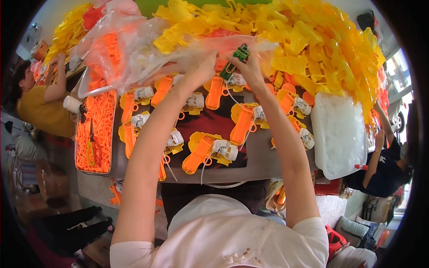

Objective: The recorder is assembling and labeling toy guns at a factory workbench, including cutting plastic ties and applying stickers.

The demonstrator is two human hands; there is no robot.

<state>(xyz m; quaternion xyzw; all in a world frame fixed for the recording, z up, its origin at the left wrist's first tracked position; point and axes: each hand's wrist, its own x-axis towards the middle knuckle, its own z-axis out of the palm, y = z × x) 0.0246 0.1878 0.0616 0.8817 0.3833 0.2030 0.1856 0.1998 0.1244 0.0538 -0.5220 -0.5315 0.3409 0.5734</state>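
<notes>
Both my arms reach across the table to its far middle. In my right hand, a small dark green piece sticks out on the left side of the fingers; its exact kind is unclear. My left hand is beside a clear plastic bag, its fingers smeared by motion. Below the hands lie several toy gun assemblies, each an orange grip piece in a yellow shell with a white cylinder. Thin white tubes trail from some of them.
A heap of yellow plastic shells covers the far side. At left stands a tray of orange rings with yellow-handled scissors on top; at right, a white bin. One person works at left, another at right.
</notes>
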